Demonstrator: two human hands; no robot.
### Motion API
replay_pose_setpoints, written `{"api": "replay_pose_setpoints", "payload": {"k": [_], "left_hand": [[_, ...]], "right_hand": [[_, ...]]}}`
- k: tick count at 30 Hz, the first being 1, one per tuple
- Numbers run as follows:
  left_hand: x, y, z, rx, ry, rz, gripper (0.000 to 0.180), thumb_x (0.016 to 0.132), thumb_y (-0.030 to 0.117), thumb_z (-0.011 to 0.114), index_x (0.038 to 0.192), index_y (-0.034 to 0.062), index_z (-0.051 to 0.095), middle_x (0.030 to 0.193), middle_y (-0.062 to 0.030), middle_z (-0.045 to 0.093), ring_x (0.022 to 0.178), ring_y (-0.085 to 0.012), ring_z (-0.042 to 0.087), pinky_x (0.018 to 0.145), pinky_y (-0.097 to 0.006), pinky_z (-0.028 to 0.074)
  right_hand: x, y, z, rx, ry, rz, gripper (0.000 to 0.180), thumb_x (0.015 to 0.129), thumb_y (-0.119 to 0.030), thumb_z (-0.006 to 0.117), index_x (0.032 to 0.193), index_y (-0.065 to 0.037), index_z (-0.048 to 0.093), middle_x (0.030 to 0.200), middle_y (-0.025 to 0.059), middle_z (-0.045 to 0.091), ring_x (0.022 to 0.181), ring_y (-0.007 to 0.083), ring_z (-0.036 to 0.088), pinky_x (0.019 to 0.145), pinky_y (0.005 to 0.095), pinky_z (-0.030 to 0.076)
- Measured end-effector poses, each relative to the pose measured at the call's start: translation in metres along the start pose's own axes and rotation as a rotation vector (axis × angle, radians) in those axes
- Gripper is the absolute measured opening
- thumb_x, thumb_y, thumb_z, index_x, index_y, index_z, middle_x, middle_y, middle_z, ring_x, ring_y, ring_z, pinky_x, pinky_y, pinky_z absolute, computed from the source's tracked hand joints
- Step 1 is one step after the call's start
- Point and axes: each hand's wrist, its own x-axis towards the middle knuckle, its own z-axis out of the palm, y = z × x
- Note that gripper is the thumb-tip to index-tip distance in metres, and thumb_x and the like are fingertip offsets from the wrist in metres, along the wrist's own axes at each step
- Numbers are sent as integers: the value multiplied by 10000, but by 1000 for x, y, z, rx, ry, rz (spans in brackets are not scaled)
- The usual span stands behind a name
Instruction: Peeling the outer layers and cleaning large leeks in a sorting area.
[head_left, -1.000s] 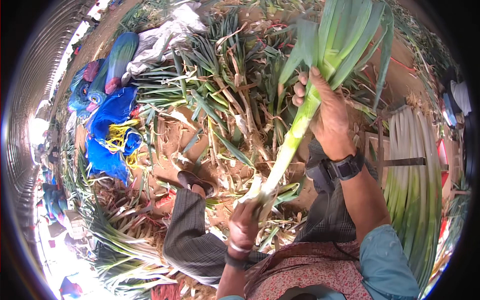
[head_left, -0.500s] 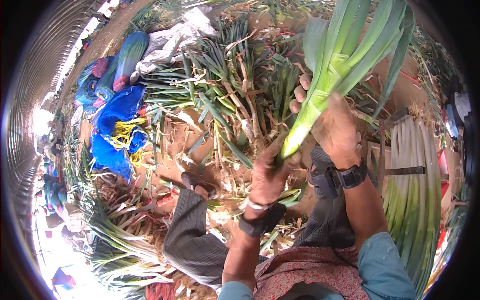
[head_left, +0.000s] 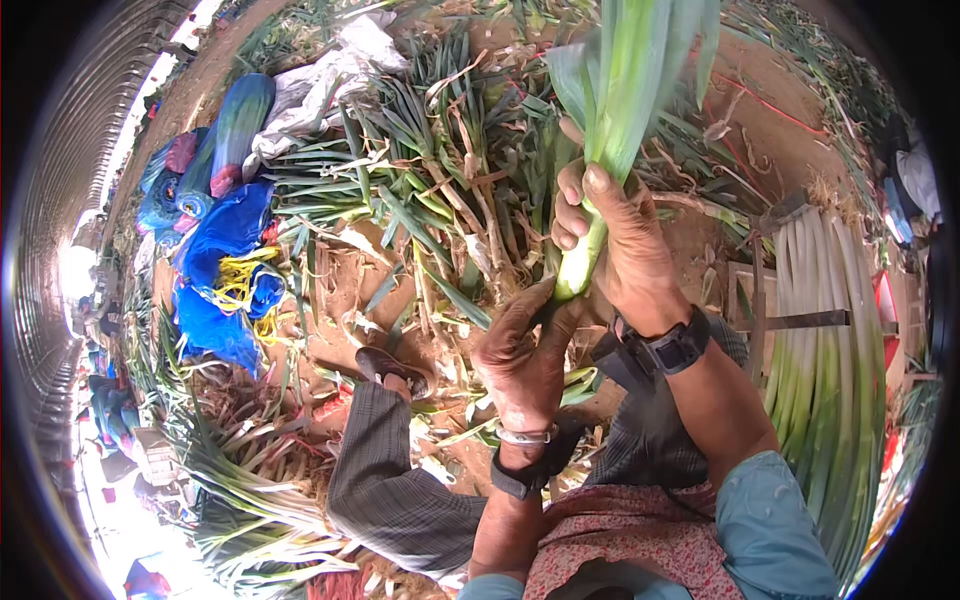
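Observation:
A thick leek [head_left: 618, 105] rises from between my hands, its broad green leaves fanned toward the top edge and its pale stem end pointing down. My right hand [head_left: 632, 240] is wrapped around the pale stem just below the leaves, fingers behind and thumb in front. Lower down, my left hand [head_left: 522, 350] holds the bottom end of the stem between thumb and fingers, which partly hide it. A long bundle of trimmed leeks [head_left: 815, 330] lies to the right of my right forearm, in a wooden frame with a dark strap across it.
Untrimmed leeks [head_left: 420, 190] are heaped on the littered soil ahead. Another leek pile [head_left: 265, 500] lies at lower left. Blue plastic sheeting [head_left: 215, 320] with yellow ties [head_left: 238, 280], wrapped net bundles [head_left: 240, 125] and a white sack [head_left: 345, 85] are at the left.
The leek has swung more upright and moved left, its leaves blurred by motion. My right hand has shifted left with it. My left hand stays at the stem's bottom end, slightly lower.

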Motion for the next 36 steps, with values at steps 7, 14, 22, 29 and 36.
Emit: {"api": "replay_pose_setpoints", "payload": {"k": [7, 14, 22, 29, 36], "left_hand": [[4, 3, -6, 239, -77, 139, 256, 704, 40, 684, 957, 5, 661, 831, -151, 665, 692, -189, 660, 625, -271, 503], [3, -16, -17, -261, -47, -152, 152, 795, 78, 631, 925, 10, 670, 818, -110, 675, 693, -163, 646, 646, -262, 516], [8, 4, -17, 125, -187, 36, 240, 721, 91, 726, 920, -24, 654, 807, -95, 644, 714, -144, 616, 636, -259, 486], [7, 12, -20, 289, -245, 109, 237, 684, 48, 680, 918, 14, 661, 789, -123, 656, 664, -207, 635, 599, -303, 493], [0, 8, -23, 355, -196, 134, 182, 746, 53, 661, 923, 13, 665, 723, -105, 654, 593, -124, 606, 545, -254, 467]], "right_hand": [[-2, 1, 2, -3, 108, -6, 494, 824, -115, 644, 1264, -53, 427, 729, -10, 486, 560, 92, 474, 490, 248, 408], [2, -4, -3, 9, 80, -30, 530, 834, -163, 636, 1287, -52, 384, 758, 5, 479, 560, 87, 473, 480, 234, 396], [3, 4, -8, 146, -26, 15, 528, 869, -215, 587, 1311, -51, 350, 780, 13, 464, 549, 85, 450, 472, 230, 382], [-2, 3, -2, 86, -53, 36, 550, 865, -205, 590, 1321, -36, 332, 778, 18, 466, 523, 76, 444, 454, 224, 374], [-3, 0, -3, 134, -109, 18, 575, 868, -220, 585, 1336, -27, 313, 770, 18, 459, 516, 75, 441, 448, 212, 367]]}}
